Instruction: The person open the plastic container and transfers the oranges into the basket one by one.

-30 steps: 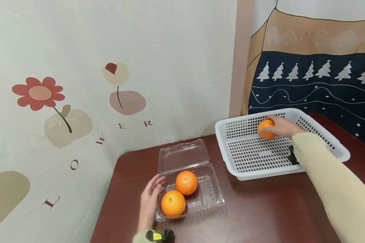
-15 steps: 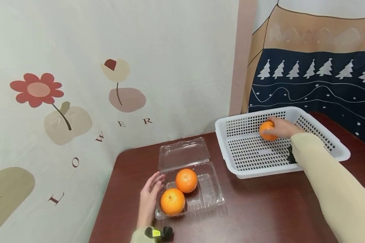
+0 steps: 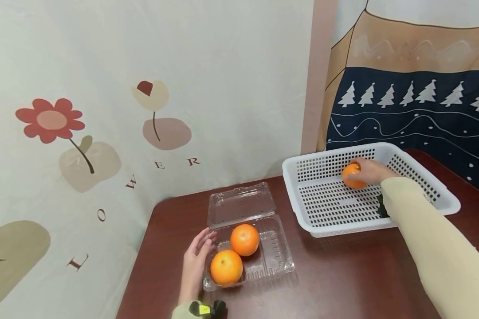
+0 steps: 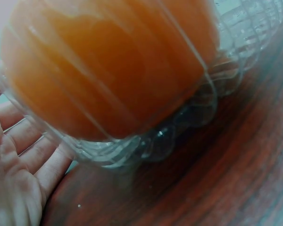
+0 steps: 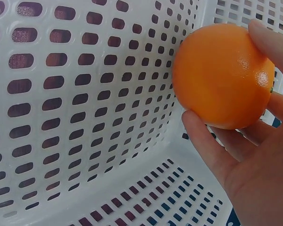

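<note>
Inside the white perforated basket (image 3: 347,230), my right hand (image 3: 370,171) grips an orange (image 3: 353,176). In the right wrist view the thumb and fingers wrap that orange (image 5: 221,77) near the basket wall (image 5: 75,94). Over on the left, my left hand (image 3: 196,261) rests against the left side of a clear plastic clamshell box (image 3: 277,248), its fingers relaxed. Two oranges sit in the box, one nearer (image 3: 226,267) and one farther back (image 3: 245,239). Up close in the left wrist view, the palm (image 4: 19,183) lies beside the box wall, with an orange (image 4: 113,70) behind the plastic.
The box's clear lid (image 3: 241,204) lies folded back toward the wall. Everything stands on a dark red-brown table (image 3: 323,283). Printed curtains (image 3: 231,88) hang right behind the table. A black wrist device (image 3: 209,309) sits on the left wrist.
Within the basket, my right hand has shifted slightly right and down with the orange held. The left hand stays at the box, and the two oranges there have not moved.
</note>
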Demonstrator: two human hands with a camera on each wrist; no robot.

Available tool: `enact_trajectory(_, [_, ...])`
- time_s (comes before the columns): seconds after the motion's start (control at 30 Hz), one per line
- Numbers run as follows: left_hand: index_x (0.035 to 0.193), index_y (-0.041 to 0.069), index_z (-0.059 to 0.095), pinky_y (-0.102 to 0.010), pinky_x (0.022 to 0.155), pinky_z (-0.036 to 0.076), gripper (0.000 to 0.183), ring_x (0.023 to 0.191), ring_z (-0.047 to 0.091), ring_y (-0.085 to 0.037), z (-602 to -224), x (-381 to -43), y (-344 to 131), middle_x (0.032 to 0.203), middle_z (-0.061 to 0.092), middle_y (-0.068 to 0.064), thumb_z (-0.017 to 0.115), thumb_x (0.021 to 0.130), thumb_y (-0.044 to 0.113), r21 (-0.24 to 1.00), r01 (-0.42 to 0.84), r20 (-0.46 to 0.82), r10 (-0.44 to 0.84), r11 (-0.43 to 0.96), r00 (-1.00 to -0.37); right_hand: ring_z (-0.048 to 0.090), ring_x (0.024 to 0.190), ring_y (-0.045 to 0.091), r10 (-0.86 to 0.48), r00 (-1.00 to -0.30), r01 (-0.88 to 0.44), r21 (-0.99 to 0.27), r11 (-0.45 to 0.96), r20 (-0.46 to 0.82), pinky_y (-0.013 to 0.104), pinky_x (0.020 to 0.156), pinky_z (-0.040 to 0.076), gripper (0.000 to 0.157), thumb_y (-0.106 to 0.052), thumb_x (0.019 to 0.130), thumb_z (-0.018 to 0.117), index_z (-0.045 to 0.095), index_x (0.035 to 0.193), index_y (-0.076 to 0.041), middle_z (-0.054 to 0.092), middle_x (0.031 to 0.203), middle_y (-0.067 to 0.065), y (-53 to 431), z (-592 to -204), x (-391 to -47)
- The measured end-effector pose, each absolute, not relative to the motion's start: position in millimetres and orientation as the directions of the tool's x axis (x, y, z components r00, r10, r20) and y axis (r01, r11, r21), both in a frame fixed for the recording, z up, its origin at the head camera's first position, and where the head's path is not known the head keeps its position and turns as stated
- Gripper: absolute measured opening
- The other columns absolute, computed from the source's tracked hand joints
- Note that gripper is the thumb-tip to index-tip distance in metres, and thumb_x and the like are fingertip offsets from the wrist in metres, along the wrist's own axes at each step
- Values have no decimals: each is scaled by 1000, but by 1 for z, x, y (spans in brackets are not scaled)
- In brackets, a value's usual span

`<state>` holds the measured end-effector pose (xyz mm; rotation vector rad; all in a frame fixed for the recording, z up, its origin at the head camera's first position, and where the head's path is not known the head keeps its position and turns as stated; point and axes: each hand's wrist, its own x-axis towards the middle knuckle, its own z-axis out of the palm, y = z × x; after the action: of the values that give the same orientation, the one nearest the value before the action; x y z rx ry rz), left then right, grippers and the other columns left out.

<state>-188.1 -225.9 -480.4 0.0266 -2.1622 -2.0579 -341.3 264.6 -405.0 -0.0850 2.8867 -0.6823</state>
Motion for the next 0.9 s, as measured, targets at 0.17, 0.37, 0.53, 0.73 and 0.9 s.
enact_trajectory(0.17, [127, 7, 46, -35, 90, 44, 37, 110, 52, -24, -481, -189, -226, 118, 56, -12, 51, 91, 12, 994, 94, 101, -124, 59, -987, 43, 96, 40, -100, -983, -22, -438, 899, -157, 60, 85, 35, 80, -47, 80, 57, 28, 131, 7, 41, 118, 30, 265, -407, -343])
enact_trajectory(0.37, [126, 9, 47, -34, 89, 45, 36, 109, 53, -23, -481, -189, -226, 117, 57, -10, 52, 91, 14, 994, 81, 90, -126, 73, -988, 43, 97, 39, -112, -981, -33, -432, 901, -157, 60, 85, 35, 80, -47, 80, 58, 28, 131, 7, 41, 119, 30, 266, -409, -344])
enact_trajectory(0.53, [126, 7, 46, -35, 90, 44, 36, 110, 52, -24, -482, -189, -225, 118, 56, -12, 51, 91, 13, 994, 92, 99, -120, 63, -988, 43, 98, 40, -99, -983, -19, -447, 894, -157, 61, 86, 34, 80, -47, 80, 57, 28, 132, 6, 41, 120, 29, 267, -410, -342])
enact_trajectory(0.73, [126, 7, 47, -31, 88, 46, 38, 108, 53, -25, -489, -189, -229, 117, 57, -12, 53, 90, 16, 994, 91, 99, -127, 63, -987, 45, 95, 38, -126, -978, -42, -429, 902, -168, 59, 85, 36, 78, -44, 81, 57, 29, 131, 8, 44, 117, 29, 266, -412, -340])
enact_trajectory(0.9, [126, 12, 47, -26, 86, 47, 39, 108, 53, -22, -501, -196, -233, 118, 57, -10, 54, 90, 22, 992, 99, 109, -134, 83, -985, 47, 91, 34, -152, -979, -85, -411, 908, -133, 55, 83, 39, 72, -39, 82, 59, 32, 129, 9, 48, 113, 27, 265, -410, -342])
